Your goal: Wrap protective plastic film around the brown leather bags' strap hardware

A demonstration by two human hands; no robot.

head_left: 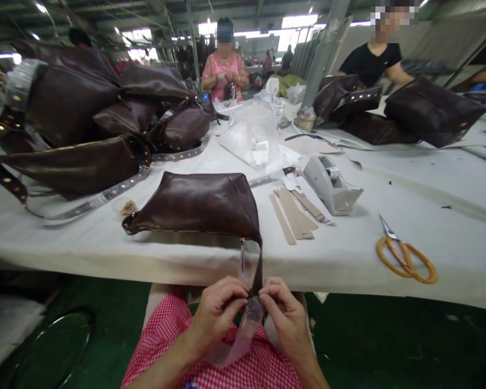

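A dark brown leather bag (206, 202) lies on the table in front of me, its zipper edge toward me. Its strap (258, 270) hangs over the table's front edge down to my lap. My left hand (222, 300) pinches the strap from the left, thumb against forefinger. On the other side my right hand (281, 305) pinches the same strap at about the same height. Clear plastic film (243, 337) wraps the strap there and trails loosely over the red checked apron (162, 337). The film's end under my fingers is partly hidden.
Yellow-handled scissors (405, 259) lie at the right. A grey tape dispenser (331, 186) stands beside beige strips (294, 213). Brown bags (73, 102) are heaped at the left, more bags (433, 111) at the back right. A metal post (324, 51) rises behind. Other people work across the table.
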